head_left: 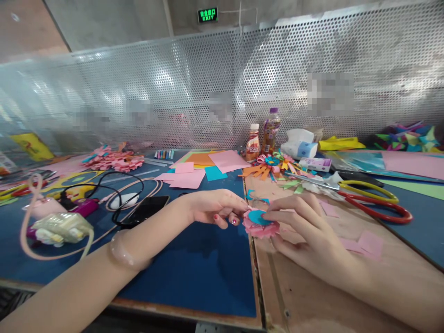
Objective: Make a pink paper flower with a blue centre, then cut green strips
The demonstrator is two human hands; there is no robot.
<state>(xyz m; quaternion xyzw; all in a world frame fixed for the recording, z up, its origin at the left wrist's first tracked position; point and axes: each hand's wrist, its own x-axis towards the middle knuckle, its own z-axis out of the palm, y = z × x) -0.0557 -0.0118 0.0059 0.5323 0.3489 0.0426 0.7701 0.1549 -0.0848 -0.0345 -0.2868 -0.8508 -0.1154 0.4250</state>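
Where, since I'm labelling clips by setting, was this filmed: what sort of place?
Probably a craft workroom, perhaps in a shared building: coloured paper sheets, large scissors, and a lit exit sign above a perforated metal screen.

The bare right hand (310,227) covers one edge of the pink ruffled paper flower with a round blue centre (257,218); whether the bare left hand (212,206) grips it is unclear. The bare left forearm (157,230) hides part of the flat black phone (148,209). Patches of the perforated silvery metal screen (194,83) are blurred into squares, and the view's right edge cuts off the large flat pink paper sheet (414,164)
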